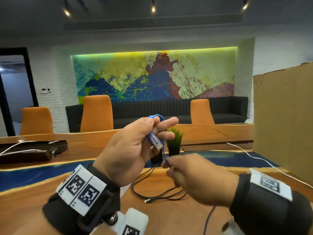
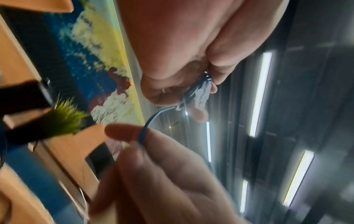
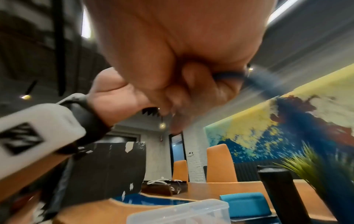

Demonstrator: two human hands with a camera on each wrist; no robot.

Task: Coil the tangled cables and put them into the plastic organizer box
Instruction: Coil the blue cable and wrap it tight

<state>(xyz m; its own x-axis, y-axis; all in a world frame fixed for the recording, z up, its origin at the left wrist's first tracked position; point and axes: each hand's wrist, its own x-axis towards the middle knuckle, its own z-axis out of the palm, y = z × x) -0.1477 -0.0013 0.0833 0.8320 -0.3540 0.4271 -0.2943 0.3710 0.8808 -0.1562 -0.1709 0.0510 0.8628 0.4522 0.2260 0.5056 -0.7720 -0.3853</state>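
Note:
My left hand (image 1: 156, 128) is raised above the table and grips the blue network cable (image 1: 163, 152). The cable loops over its thumb, and the clear plug (image 1: 157, 141) lies against its fingers. Just below, my right hand (image 1: 166, 165) pinches the same cable, which trails down past that wrist. In the left wrist view the plug (image 2: 197, 94) sticks out of my left hand (image 2: 203, 84), and the cable (image 2: 153, 119) runs into my right hand's fingertips (image 2: 122, 131). A black cable (image 1: 152, 192) lies loose on the table. The clear plastic organizer box (image 3: 182, 212) stands on the table under my right hand (image 3: 172, 94).
A small potted plant (image 1: 174, 141) stands behind the hands. A tall cardboard box (image 1: 284, 116) fills the right side, with a white cable (image 1: 254, 156) running beside it. A dark tray (image 1: 30, 150) with white cables sits at the left. Orange chairs (image 1: 96, 112) line the table's far edge.

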